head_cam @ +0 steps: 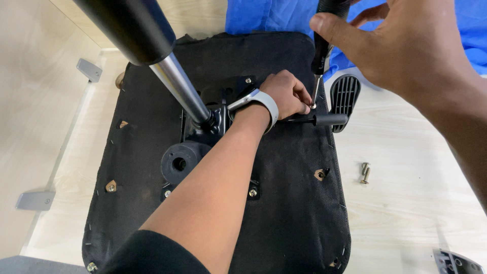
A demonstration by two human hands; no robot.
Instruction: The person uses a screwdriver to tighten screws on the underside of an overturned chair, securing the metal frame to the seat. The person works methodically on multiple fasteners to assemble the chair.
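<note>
An upturned office chair seat lies on a pale wooden table, its black fabric underside facing up. A black metal mechanism plate with a gas cylinder and a round knob is mounted at its centre. My left hand, with a white wristband, pinches a small screw at the plate's right edge. My right hand grips the black handle of a screwdriver, whose tip stands on that screw. A black lever sticks out to the right under the tip.
Two loose bolts lie on the table to the right of the seat. A black slotted plastic part lies beside the lever. Blue cloth covers the far edge. Grey metal brackets sit along the left side.
</note>
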